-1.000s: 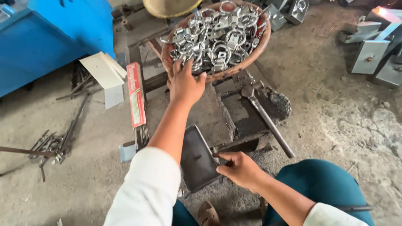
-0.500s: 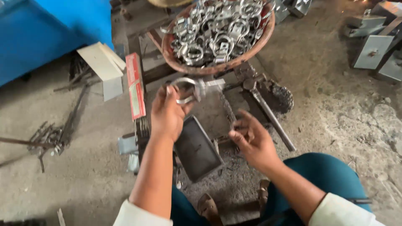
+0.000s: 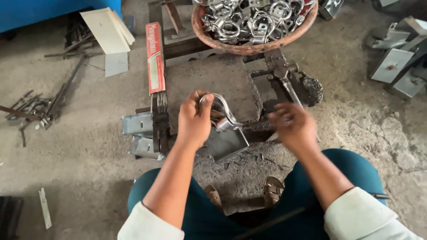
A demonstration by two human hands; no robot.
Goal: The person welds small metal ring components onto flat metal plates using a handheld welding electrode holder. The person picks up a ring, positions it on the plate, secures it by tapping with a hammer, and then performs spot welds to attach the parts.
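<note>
Floor: rough concrete [image 3: 80, 169] with metal scraps, seen from the head camera
Left hand [image 3: 194, 121]: closed around a curved steel clamp [image 3: 221, 111], held just above a small flat plate [image 3: 227, 143]
Right hand [image 3: 293, 128]: blurred, near a long metal rod [image 3: 290, 89]; grip cannot be told
Basket [image 3: 249, 48]: round, rusty rim, full of shiny clamps, well beyond the hands
Box [image 3: 155, 58]: long, red, left of the hands
Legs: teal trousers, sandals [image 3: 272, 192] below the plate
</note>
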